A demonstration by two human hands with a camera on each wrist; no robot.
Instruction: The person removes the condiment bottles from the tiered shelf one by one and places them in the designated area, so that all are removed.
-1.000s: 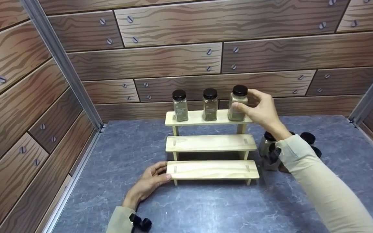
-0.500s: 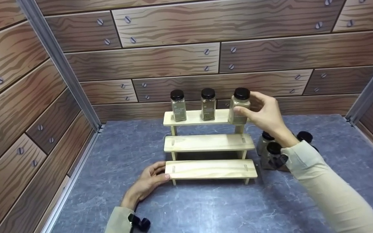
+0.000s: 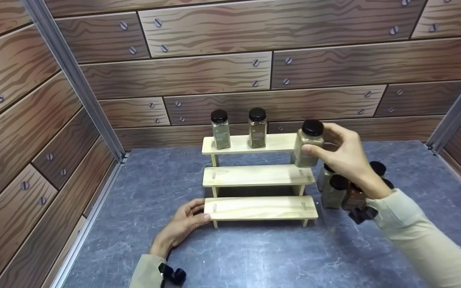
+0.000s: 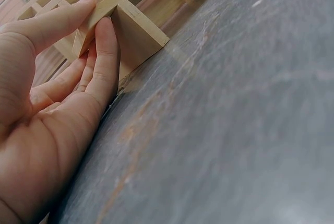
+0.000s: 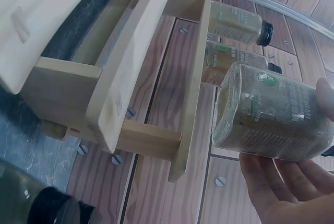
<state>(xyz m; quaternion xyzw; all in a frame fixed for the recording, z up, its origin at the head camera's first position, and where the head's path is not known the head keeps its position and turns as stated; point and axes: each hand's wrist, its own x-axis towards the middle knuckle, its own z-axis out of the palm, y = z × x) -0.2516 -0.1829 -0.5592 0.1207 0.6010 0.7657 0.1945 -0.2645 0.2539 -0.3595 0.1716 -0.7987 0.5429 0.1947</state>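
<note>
A three-step wooden rack (image 3: 259,176) stands on the table, and my left hand (image 3: 181,225) pinches the left end of its lowest step. In the left wrist view the thumb lies on top of that board and the fingers are below it. My right hand (image 3: 344,154) grips a square glass spice jar (image 3: 308,151) with a black lid, held upright off the rack near the right end of the top step. The right wrist view shows this jar (image 5: 276,114) apart from the top board. Two more spice jars, a left one (image 3: 221,132) and a middle one (image 3: 257,130), stand on the top step.
Several black-lidded jars (image 3: 332,192) crowd together on the table right of the rack, partly hidden by my right hand and sleeve. A wood-patterned wall (image 3: 214,76) rises behind the rack. Another such wall (image 3: 18,160) closes the left side.
My right hand has lifted its jar off the top step and brought it right and towards me, lower in view. The left hand keeps its hold on the lowest step.
</note>
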